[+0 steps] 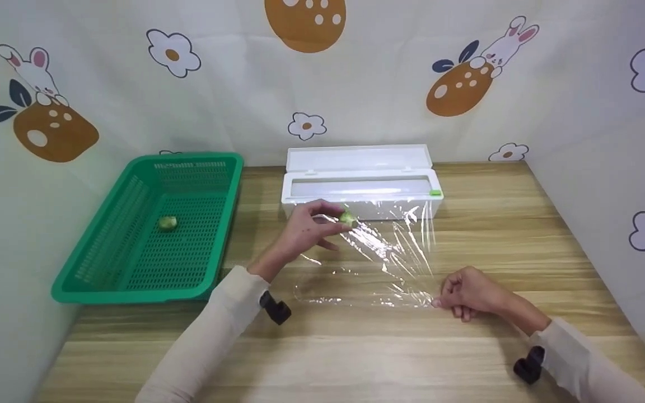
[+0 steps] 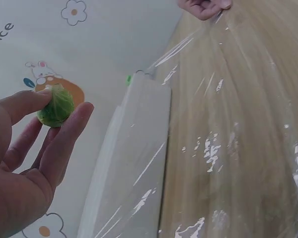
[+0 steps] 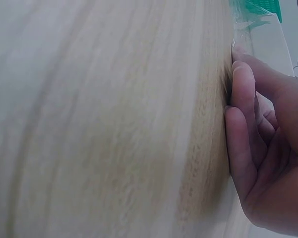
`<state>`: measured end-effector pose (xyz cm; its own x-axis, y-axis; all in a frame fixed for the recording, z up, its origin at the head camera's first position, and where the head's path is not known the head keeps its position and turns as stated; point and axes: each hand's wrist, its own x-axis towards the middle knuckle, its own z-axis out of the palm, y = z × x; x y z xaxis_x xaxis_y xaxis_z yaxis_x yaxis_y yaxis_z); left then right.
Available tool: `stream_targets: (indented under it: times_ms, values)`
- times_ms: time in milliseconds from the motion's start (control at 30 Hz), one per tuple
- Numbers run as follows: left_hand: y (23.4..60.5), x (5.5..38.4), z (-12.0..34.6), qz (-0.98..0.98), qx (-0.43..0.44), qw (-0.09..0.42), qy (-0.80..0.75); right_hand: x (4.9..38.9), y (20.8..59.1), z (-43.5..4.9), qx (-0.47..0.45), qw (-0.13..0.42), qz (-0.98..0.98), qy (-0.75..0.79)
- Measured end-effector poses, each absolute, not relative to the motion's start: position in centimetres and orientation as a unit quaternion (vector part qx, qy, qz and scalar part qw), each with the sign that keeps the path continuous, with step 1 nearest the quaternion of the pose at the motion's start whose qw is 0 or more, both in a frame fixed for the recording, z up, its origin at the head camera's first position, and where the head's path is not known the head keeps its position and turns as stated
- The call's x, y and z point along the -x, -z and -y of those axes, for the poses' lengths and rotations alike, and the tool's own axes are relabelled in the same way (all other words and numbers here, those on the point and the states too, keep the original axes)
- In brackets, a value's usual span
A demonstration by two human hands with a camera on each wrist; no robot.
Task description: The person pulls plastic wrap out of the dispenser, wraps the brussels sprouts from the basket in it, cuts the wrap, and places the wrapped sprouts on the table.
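My left hand (image 1: 305, 229) pinches a small green Brussels sprout (image 1: 348, 219) between thumb and fingers, above a sheet of clear plastic wrap (image 1: 381, 263). The left wrist view shows the pale cut end of this sprout (image 2: 58, 106) near the thumb. From a white wrap dispenser (image 1: 363, 210) with its lid raised, the sheet stretches toward the front of the table. At the sheet's front right corner, my right hand (image 1: 471, 294) pinches the film's edge, low over the wood. Its curled fingers (image 3: 241, 144) show close to the tabletop in the right wrist view.
A green slotted basket (image 1: 126, 295) stands on the left of the wooden table (image 1: 356, 358), with another sprout (image 1: 167, 224) in it. The dispenser carries a bright green slider (image 1: 435, 192) at its right end. Patterned cloth walls (image 1: 233, 95) enclose the table's back and sides.
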<state>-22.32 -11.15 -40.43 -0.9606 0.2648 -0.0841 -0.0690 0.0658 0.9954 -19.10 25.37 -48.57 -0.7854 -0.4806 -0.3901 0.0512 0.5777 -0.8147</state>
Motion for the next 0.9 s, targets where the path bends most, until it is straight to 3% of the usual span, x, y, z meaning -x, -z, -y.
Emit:
stream_targets:
  times_ms: [333,900]
  values:
    - [43.2,21.1,9.3,-0.733,-0.084,0.188,-0.649,19.0,48.6,-25.3,0.133,0.299,-0.835,0.442]
    - [47.6,19.4,8.0,-0.747,-0.086,0.247,-0.612,19.0,48.6,-25.4,0.13,0.297,-0.838,0.439]
